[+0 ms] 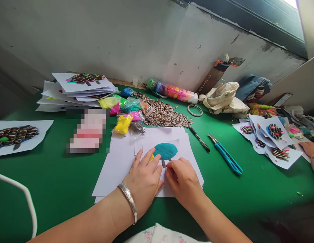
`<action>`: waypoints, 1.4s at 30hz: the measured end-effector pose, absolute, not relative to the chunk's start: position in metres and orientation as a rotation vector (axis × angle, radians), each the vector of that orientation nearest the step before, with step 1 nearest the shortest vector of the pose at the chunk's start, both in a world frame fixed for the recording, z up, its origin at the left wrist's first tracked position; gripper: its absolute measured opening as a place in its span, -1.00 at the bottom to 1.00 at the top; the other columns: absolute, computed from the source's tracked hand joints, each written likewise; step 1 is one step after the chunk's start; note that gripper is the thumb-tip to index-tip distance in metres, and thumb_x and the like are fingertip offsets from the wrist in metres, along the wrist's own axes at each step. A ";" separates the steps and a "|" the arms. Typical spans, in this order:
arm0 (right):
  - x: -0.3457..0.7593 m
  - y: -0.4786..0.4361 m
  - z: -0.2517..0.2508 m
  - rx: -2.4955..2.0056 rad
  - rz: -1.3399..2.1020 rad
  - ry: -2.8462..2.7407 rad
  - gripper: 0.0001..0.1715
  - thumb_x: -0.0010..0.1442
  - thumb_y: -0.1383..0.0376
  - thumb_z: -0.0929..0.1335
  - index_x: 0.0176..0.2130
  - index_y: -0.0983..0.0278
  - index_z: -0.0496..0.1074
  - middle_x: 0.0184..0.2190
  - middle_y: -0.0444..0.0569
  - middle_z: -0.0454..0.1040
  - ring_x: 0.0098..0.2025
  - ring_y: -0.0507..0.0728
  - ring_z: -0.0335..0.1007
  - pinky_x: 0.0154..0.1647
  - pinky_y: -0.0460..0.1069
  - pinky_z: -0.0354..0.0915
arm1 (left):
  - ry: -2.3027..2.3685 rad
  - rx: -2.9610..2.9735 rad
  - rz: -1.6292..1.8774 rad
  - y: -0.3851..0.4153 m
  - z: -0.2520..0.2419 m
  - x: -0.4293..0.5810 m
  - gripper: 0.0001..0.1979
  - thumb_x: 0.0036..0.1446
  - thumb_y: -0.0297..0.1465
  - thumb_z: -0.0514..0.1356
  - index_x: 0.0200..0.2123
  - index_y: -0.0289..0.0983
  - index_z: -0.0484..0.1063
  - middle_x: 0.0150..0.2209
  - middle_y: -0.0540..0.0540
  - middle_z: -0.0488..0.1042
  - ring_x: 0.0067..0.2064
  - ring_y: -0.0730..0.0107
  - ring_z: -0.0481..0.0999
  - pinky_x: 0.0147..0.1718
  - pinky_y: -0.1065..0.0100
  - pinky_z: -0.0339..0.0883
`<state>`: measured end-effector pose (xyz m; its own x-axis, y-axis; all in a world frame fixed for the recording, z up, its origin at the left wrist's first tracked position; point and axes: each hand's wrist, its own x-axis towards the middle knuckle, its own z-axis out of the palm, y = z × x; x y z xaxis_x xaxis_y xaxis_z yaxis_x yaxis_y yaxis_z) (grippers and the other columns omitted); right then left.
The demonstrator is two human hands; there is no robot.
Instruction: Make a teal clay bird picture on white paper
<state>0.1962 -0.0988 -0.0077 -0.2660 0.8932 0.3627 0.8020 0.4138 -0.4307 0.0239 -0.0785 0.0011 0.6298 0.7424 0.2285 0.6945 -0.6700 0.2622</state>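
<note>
A blue oval of modelling clay [165, 151] lies flattened on white paper, with a bit of yellow clay [151, 157] at its left end. Below it a short dark clay leg [163, 163] points down. My left hand [144, 175] rests flat on the paper, fingers spread, partly covering the yellow clay. Just under the oval's right half, my right hand [183, 177] is closed, thumb and fingers pinched together at a second dark leg. Whatever sits in that pinch is hidden by the fingers. Beneath both hands is a stack of white paper [116, 168].
Behind the paper are bagged clay [123, 124] and a heap of sunflower seeds [162, 111]. A pen [199, 139] and blue utility knife [226, 155] lie right. Seed-covered pictures [86, 82] are stacked left. Another person's hand [310, 148] shows at the right edge.
</note>
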 end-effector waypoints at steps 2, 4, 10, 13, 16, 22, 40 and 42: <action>0.196 -0.099 -0.007 -1.429 0.238 -2.121 -0.79 0.23 0.48 0.22 -0.41 0.24 0.28 -0.55 -0.11 0.30 -0.47 0.08 0.13 -0.39 0.00 0.11 | 1.200 2.700 0.494 -0.079 0.000 0.024 -0.75 0.24 -0.33 0.08 -0.11 -0.28 0.48 0.09 -0.19 0.45 0.25 -0.04 0.22 0.18 -0.17 0.06; 0.197 -0.098 -0.005 -1.429 0.264 -2.095 -0.80 0.23 0.47 0.23 -0.39 0.24 0.29 -0.54 -0.11 0.33 -0.46 0.08 0.15 -0.39 0.00 0.13 | 1.202 2.700 0.518 -0.079 -0.002 0.024 -0.75 0.23 -0.33 0.09 -0.11 -0.28 0.48 0.09 -0.19 0.45 0.25 -0.04 0.21 0.18 -0.17 0.05; 0.214 -0.093 0.005 -1.491 0.230 -1.926 -0.85 0.24 0.43 0.25 -0.34 0.24 0.35 -0.50 -0.11 0.40 -0.44 0.07 0.22 -0.36 0.00 0.18 | 1.146 2.706 0.579 -0.078 -0.002 0.023 -0.73 0.26 -0.32 0.07 -0.06 -0.25 0.45 0.10 -0.17 0.44 0.27 -0.01 0.18 0.21 -0.17 0.00; 0.228 -0.089 0.006 -1.524 0.186 -1.888 -0.86 0.23 0.40 0.26 -0.34 0.23 0.37 -0.51 -0.12 0.41 -0.44 0.08 0.25 -0.36 0.01 0.20 | 1.157 2.708 0.566 -0.076 -0.003 0.024 -0.68 0.25 -0.28 0.11 0.04 -0.20 0.41 0.12 -0.15 0.41 0.26 -0.02 0.18 0.21 -0.18 -0.01; 0.241 -0.088 0.003 -1.575 0.175 -1.836 -0.88 0.22 0.37 0.27 -0.33 0.22 0.40 -0.49 -0.11 0.43 -0.43 0.08 0.29 -0.37 0.00 0.23 | 1.185 2.702 0.509 -0.075 -0.004 0.025 -0.63 0.19 -0.19 0.17 0.04 -0.16 0.42 0.16 -0.15 0.39 0.26 -0.06 0.19 0.20 -0.21 0.00; 0.244 -0.089 -0.006 -1.640 0.321 -1.722 -0.89 0.19 0.36 0.29 -0.34 0.20 0.41 -0.47 -0.12 0.45 -0.43 0.07 0.32 -0.41 -0.03 0.26 | 1.217 2.723 0.461 -0.072 0.002 0.030 -0.69 0.18 -0.22 0.20 -0.03 -0.17 0.48 0.17 -0.16 0.38 0.29 -0.10 0.14 0.21 -0.27 -0.07; 0.240 -0.086 -0.008 -1.661 0.548 -1.635 -0.89 0.18 0.33 0.30 -0.37 0.21 0.41 -0.44 -0.14 0.46 -0.41 0.05 0.32 -0.39 -0.05 0.24 | 1.241 2.719 0.432 -0.069 -0.002 0.031 -0.59 0.23 -0.15 0.10 0.09 -0.15 0.40 0.25 -0.21 0.27 0.32 -0.10 0.07 0.21 -0.24 -0.08; 0.240 -0.085 -0.006 -1.691 0.594 -1.595 -0.89 0.18 0.32 0.29 -0.37 0.20 0.41 -0.44 -0.15 0.45 -0.41 0.05 0.33 -0.39 -0.06 0.23 | 1.253 2.715 0.424 -0.069 -0.002 0.031 -0.54 0.24 -0.14 0.08 0.16 -0.13 0.32 0.27 -0.21 0.23 0.33 -0.09 0.04 0.22 -0.23 -0.08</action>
